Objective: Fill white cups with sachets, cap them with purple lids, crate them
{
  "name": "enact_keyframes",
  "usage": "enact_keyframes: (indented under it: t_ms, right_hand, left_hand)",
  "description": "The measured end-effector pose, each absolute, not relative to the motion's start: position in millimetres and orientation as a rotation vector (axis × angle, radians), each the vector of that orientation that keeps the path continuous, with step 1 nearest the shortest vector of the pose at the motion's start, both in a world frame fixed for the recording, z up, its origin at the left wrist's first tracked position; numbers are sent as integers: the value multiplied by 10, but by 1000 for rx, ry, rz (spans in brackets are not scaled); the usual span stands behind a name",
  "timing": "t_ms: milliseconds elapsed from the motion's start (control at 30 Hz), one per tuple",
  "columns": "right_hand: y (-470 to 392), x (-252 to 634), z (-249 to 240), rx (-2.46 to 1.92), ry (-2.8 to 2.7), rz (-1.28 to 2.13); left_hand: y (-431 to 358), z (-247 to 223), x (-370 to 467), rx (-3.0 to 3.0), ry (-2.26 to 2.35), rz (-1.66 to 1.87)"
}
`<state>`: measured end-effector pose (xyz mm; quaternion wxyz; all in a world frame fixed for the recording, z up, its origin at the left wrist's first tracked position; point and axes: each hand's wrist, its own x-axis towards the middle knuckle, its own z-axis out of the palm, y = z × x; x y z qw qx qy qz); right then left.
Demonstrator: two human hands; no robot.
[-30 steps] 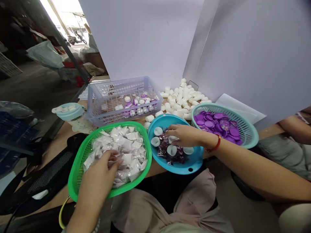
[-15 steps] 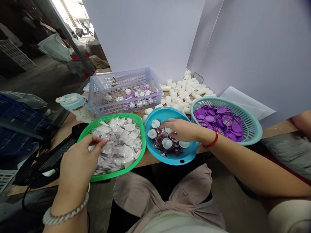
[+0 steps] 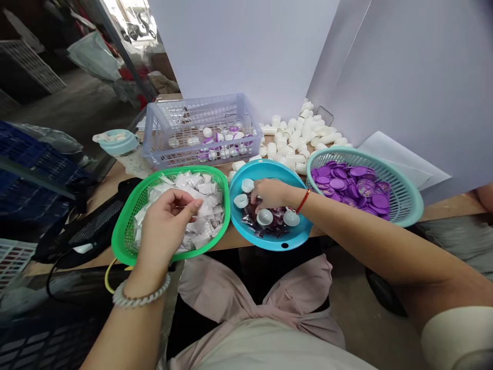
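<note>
My left hand (image 3: 165, 218) is over the green basket (image 3: 121, 234), thumb and fingers pinched together. A thin pale edge of a small white packet shows between them. Many similar white packets (image 3: 204, 226) fill this basket. My right hand (image 3: 271, 194) reaches into the blue basin (image 3: 241, 231), its fingers curled down among dark reddish packets (image 3: 252, 223). Its fingertips are partly hidden, so what they grip cannot be made out. Small white cups lie around that hand, one cup (image 3: 264, 217) just in front of it and another cup (image 3: 291, 218) near the wrist.
Behind stands a pale plastic crate (image 3: 165, 162) holding white and purple capped pieces. White cylinders (image 3: 300, 136) are heaped by the panel. To the right is a teal basket (image 3: 414, 208) of purple discs (image 3: 358, 187). A blue-lidded cup (image 3: 123, 146) and black bag (image 3: 92, 231) are left.
My left hand has moved right and inward over the green basket. My right hand stays in the blue basin, its fingers now curled more tightly. The whole view has shifted slightly.
</note>
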<state>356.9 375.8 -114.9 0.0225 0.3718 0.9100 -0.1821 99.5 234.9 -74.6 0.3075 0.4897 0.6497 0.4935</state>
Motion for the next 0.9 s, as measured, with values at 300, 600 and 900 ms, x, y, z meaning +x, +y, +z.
enact_keyframes:
  t_ms: [300,600,900]
  right_hand:
    - [3179,3715,-720,1027,3155,-673]
    - [2864,3749,-643,1544,3240,-1323]
    - [2625,3787,-481,957,3568,-1243]
  left_hand:
    - [2439,-803,1400,1058,1303,1360]
    - [2378,-777,1581,1345,1197,1305]
    - [2239,-722,1754,711,817,1026]
